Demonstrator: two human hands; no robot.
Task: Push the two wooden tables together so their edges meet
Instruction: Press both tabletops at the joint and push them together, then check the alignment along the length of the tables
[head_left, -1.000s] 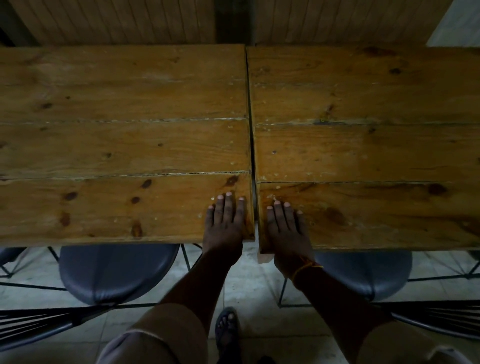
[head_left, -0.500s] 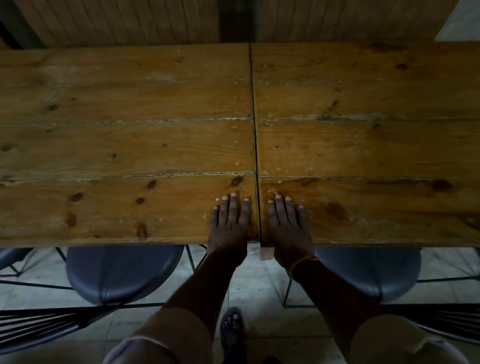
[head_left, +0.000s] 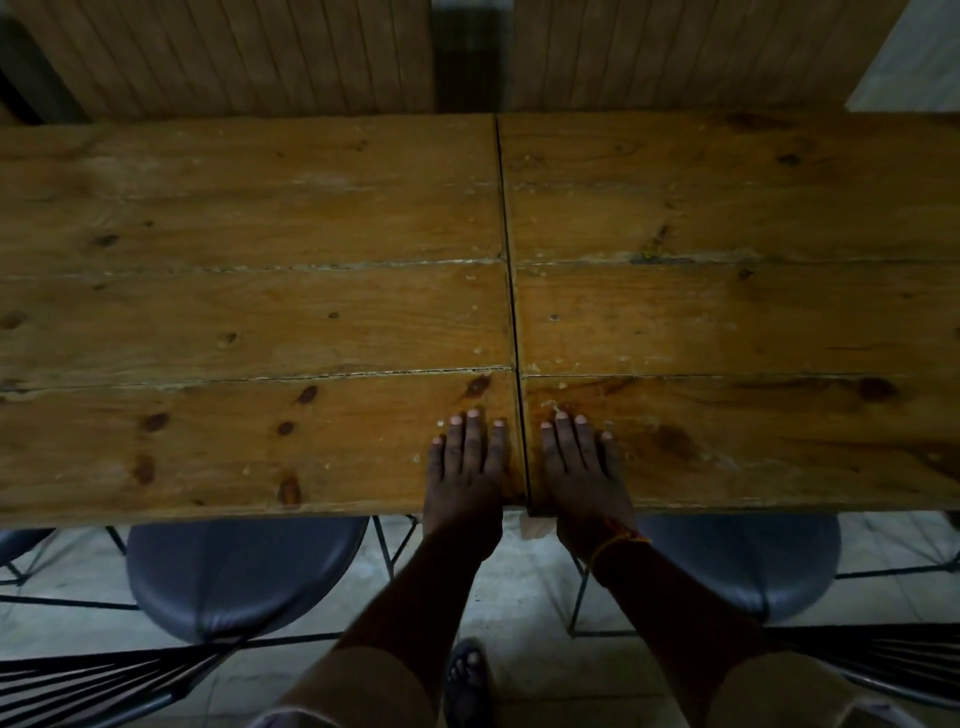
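Between tabletops (head_left: 249, 322), hairline seam (head_left: 511, 312)

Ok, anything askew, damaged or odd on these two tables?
Little stands out. The left table and right table meet along a thin dark seam, near edges almost flush. Left hand and right hand lie flat beside it. Both tops are worn, with pale specks; nothing is spilled.

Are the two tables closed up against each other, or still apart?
Closed up, or nearly: only a thin dark seam separates the left table and right table. Whether the edges actually touch cannot be told.
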